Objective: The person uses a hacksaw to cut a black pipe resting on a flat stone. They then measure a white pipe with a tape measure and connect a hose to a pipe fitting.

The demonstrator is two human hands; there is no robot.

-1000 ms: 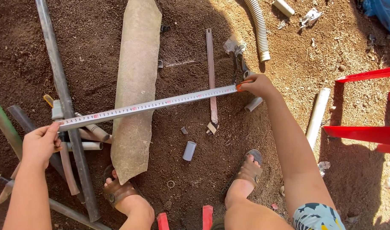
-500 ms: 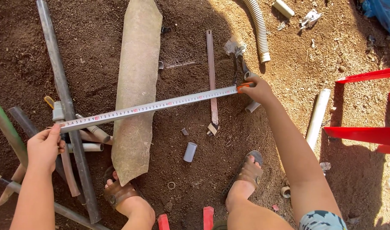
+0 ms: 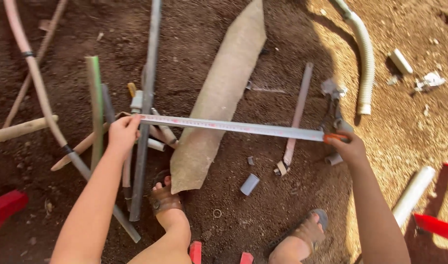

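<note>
A steel measuring tape is stretched level above the dirt between my two hands. My left hand pinches its free end over a long grey metal pipe. My right hand grips the orange tape case at the other end. The tape crosses a long flat tan sheet and a thin pinkish strip. My sandalled feet rest on the ground below the tape.
Pipes and sticks lie piled at the left, among them a green one and a pink hose. A corrugated white hose and a white pipe lie at the right. Red plastic parts sit at both lower edges.
The view has shifted left and the tape now runs level instead of sloping up to the right. Both hands still hold its ends.
</note>
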